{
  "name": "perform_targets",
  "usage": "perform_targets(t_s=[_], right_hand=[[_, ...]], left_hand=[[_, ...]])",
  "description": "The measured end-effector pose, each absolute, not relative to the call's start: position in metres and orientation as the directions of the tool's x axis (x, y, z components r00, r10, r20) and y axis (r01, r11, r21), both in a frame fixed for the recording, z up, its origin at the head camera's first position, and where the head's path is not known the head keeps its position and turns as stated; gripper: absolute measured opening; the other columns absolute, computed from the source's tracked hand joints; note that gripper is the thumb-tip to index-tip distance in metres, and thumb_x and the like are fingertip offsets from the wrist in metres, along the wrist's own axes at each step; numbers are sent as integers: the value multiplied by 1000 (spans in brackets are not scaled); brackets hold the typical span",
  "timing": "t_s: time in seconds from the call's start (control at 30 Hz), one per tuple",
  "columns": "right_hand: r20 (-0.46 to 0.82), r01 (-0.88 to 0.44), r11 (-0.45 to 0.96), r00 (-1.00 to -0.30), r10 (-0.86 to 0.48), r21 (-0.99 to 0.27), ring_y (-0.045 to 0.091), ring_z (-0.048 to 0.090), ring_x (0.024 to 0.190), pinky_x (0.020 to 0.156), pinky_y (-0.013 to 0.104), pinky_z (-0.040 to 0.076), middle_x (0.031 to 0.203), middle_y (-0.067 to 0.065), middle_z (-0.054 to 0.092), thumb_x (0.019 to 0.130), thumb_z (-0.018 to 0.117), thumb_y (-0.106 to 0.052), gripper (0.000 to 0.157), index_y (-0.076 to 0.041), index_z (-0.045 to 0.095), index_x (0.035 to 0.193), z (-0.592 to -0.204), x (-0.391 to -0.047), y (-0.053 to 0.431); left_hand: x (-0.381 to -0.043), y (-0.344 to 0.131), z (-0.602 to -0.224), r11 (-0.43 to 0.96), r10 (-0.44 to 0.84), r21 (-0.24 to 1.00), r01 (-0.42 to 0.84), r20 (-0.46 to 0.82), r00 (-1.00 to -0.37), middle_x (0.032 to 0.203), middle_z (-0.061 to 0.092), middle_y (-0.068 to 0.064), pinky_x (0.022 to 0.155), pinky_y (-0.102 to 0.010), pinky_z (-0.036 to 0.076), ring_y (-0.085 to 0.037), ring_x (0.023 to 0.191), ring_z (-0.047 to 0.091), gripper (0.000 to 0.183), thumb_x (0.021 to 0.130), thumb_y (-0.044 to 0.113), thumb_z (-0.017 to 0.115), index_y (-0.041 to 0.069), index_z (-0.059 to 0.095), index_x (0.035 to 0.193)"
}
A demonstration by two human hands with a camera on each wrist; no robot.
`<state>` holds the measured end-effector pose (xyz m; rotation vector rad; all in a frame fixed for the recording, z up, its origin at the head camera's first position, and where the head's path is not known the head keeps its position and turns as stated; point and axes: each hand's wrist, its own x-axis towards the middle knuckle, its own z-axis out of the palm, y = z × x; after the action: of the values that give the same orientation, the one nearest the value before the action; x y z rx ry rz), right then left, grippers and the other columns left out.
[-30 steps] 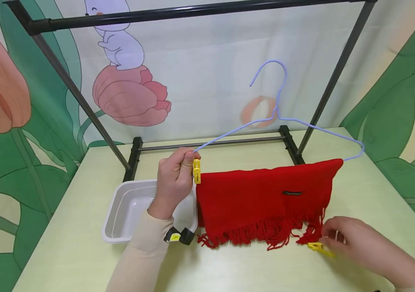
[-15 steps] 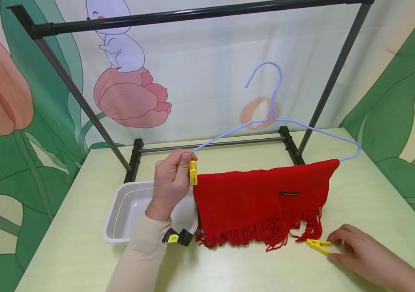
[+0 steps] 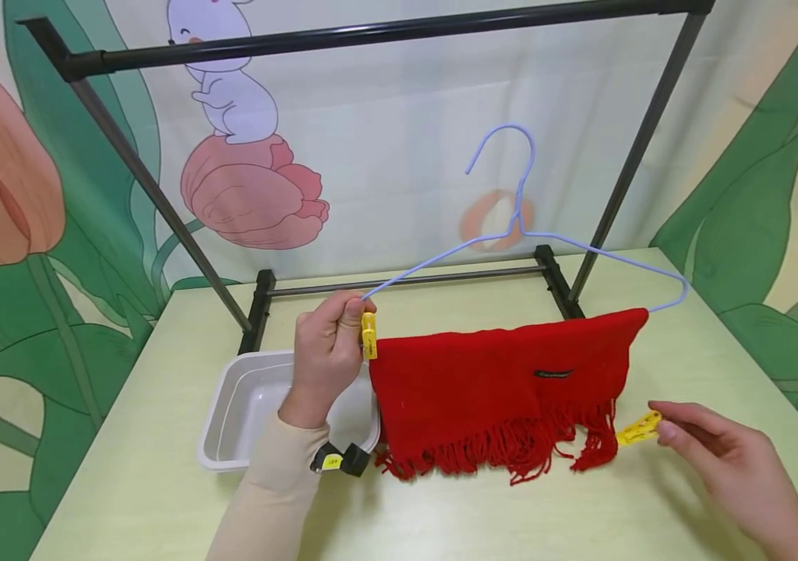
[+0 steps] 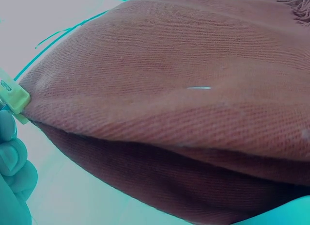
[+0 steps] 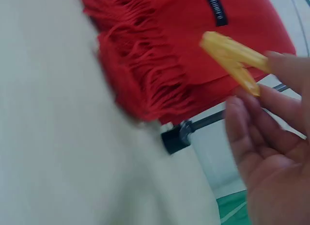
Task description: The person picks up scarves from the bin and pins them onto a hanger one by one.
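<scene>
A red fringed scarf (image 3: 469,382) hangs folded over the lower bar of a light-purple wire hanger (image 3: 441,255). My left hand (image 3: 329,343) grips the hanger's left end. Beside its fingers, a yellow clothespin (image 3: 369,336) stands at the scarf's upper left corner; in the left wrist view that clothespin (image 4: 15,96) bites the cloth corner. Right of the fringe, my right hand (image 3: 736,452) pinches a second yellow clothespin (image 3: 639,428) between thumb and fingers. The right wrist view shows this clothespin (image 5: 232,57) by its handles, raised off the table.
A black metal rack (image 3: 385,33) spans the back of the pale table (image 3: 469,522), its feet behind the scarf. Left of the scarf sits a white plastic basin (image 3: 231,413), partly behind my left forearm. A printed curtain (image 3: 385,156) hangs behind.
My right hand has picked the second clothespin up from the table by the fringe and lifted it. The hanger and scarf, held by my left hand, shifted slightly left in view.
</scene>
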<state>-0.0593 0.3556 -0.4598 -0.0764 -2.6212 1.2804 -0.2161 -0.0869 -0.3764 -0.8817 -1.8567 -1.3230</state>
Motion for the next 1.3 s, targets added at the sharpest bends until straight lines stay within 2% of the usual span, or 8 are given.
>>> perform_targets(t_s=[0.13, 0.2, 0.3, 0.37, 0.53, 0.77, 1.0, 1.3], right_hand=[[328, -181, 533, -924, 196, -827, -7, 66, 93, 80, 0, 47, 101, -24, 75, 110, 59, -7, 32, 0, 69, 141, -450, -63, 355], [357, -273, 356, -913, 197, -894, -4, 66, 101, 89, -1, 47, 110, -16, 76, 112, 52, -4, 36, 4, 64, 145, -443, -68, 354], [377, -381, 21, -903, 205, -924, 4, 69, 107, 103, 8, 50, 122, -5, 75, 112, 46, 3, 40, 8, 57, 150, -431, -76, 350], [385, -426, -158, -892, 235, -891, 9, 73, 106, 104, 13, 53, 125, 2, 74, 109, 46, 10, 43, 9, 55, 151, -422, -82, 347], [384, -490, -264, -849, 364, -831, 18, 79, 89, 94, 21, 62, 116, 11, 80, 99, 53, 25, 43, 15, 62, 140, -398, -94, 341], [420, -498, -53, -778, 467, -865, 13, 74, 81, 83, 14, 60, 101, 6, 82, 93, 68, 20, 30, 20, 69, 123, -367, -110, 342], [485, -309, 429, -778, 399, -849, -4, 70, 85, 81, 4, 54, 101, -21, 79, 98, 71, 8, 25, 6, 78, 122, -342, -122, 351], [539, -323, 580, -805, 247, -748, -1, 65, 84, 68, 6, 47, 94, -25, 76, 95, 78, 5, 21, 8, 78, 115, -331, -135, 357]], left_hand=[[-217, -86, -377, 258, 129, 486, 835, 839, -528, 58, 56, -9, 46, -17, 42, -15, 45, 50, 33, 110, 20, 57, -5, 68, 91], [-217, -87, -378, 261, 124, 483, 836, 842, -525, 58, 57, -9, 46, -17, 43, -16, 45, 50, 33, 110, 21, 58, -5, 68, 91], [-217, -87, -378, 256, 122, 488, 834, 840, -529, 59, 58, -10, 46, -17, 44, -16, 45, 51, 35, 110, 22, 58, -5, 68, 91], [-217, -88, -378, 254, 122, 491, 834, 839, -531, 60, 58, -10, 46, -17, 44, -16, 45, 51, 36, 110, 24, 57, -5, 68, 91], [-216, -88, -379, 242, 123, 498, 833, 835, -536, 59, 57, -10, 46, -17, 45, -16, 45, 51, 36, 110, 25, 57, -5, 67, 91], [-217, -88, -379, 236, 126, 506, 829, 830, -543, 60, 58, -10, 47, -17, 45, -16, 46, 51, 30, 109, 18, 59, -5, 68, 92], [-216, -88, -376, 237, 128, 502, 832, 833, -539, 60, 58, -11, 47, -17, 45, -16, 46, 50, 37, 109, 25, 57, -5, 67, 91], [-217, -88, -376, 247, 137, 489, 837, 837, -530, 61, 57, -10, 47, -17, 44, -15, 47, 50, 34, 109, 23, 57, -4, 68, 91]])
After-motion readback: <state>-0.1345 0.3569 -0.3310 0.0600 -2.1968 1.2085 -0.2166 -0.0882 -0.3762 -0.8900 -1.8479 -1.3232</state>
